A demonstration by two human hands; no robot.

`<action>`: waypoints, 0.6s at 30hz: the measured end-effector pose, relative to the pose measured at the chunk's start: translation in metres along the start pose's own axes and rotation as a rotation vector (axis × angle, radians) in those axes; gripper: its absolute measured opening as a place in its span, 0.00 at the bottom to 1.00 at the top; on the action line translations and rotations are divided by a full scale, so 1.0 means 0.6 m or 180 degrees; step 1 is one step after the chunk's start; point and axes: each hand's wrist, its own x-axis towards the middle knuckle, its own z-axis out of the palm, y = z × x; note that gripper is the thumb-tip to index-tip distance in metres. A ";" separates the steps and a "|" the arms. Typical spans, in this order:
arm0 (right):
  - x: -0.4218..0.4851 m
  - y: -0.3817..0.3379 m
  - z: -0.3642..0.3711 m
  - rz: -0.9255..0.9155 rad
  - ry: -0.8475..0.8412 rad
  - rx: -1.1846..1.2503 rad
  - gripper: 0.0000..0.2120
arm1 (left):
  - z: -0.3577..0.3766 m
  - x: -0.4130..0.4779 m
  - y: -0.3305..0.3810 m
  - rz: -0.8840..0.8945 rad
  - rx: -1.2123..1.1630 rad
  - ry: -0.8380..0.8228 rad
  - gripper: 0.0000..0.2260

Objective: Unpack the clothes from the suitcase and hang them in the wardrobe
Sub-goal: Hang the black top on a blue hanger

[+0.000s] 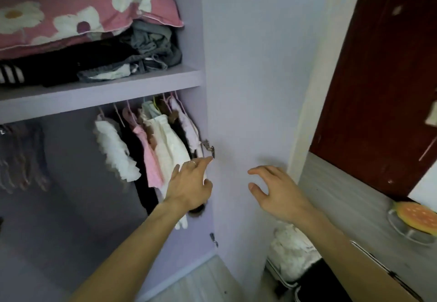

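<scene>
A dark red door stands at the right beside a pale wall strip. Below it a grey wood-grain table carries a glass dish. Light wood flooring shows underfoot, in soft even light

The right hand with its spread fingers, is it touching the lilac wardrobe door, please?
Cannot tell. In the head view the right hand hovers open before the lilac wardrobe door, but no contact or gap shows plainly.

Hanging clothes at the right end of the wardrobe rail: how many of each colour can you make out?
White or cream: 3
Pink: 1
Black: 1
Total: 5 clearly visible; others behind are too hidden to count.
</scene>
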 end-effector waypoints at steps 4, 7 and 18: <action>-0.067 0.127 -0.045 0.0367 0.0027 0.0023 0.17 | 0.073 0.025 0.136 0.0487 -0.0040 -0.0090 0.28; -0.116 0.207 -0.087 0.0669 -0.0041 -0.0005 0.18 | 0.123 0.040 0.230 0.0606 0.0056 -0.0235 0.27; -0.244 0.478 -0.165 0.1864 -0.0154 -0.0104 0.16 | 0.325 0.103 0.477 0.1349 0.0021 -0.0772 0.23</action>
